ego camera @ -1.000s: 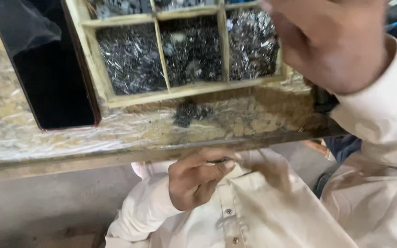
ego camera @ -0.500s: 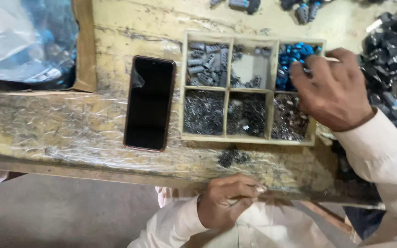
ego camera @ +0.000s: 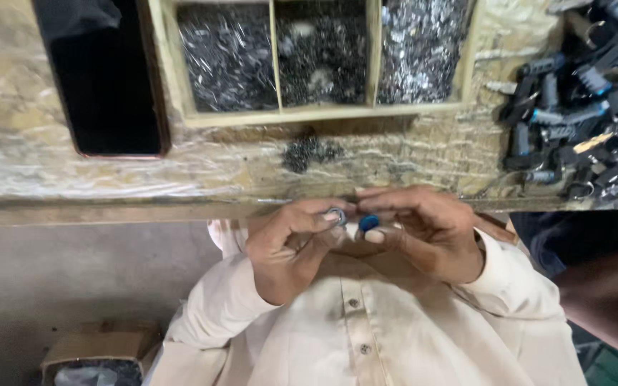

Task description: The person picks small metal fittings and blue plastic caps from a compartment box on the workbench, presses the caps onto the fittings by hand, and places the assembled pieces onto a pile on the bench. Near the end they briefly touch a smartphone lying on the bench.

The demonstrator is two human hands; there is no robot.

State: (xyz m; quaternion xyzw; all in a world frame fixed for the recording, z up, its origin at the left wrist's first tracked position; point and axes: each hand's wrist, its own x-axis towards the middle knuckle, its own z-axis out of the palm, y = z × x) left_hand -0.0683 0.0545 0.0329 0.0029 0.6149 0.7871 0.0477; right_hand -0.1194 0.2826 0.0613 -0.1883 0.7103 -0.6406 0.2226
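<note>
While your hands meet just below the near edge of the plastic-wrapped wooden surface [ego camera: 73,171], your left hand [ego camera: 287,250] pinches a small round silver metal piece [ego camera: 335,214] and your right hand [ego camera: 423,232] pinches a small blue plastic piece [ego camera: 368,222]; the pieces sit just beside each other. Above them on the surface lies a wooden compartment tray [ego camera: 309,114] of dark metal parts, with a black phone [ego camera: 105,93] at its left.

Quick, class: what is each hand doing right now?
Left hand: closed on a small round silver metal part.
Right hand: closed on a small blue piece.
</note>
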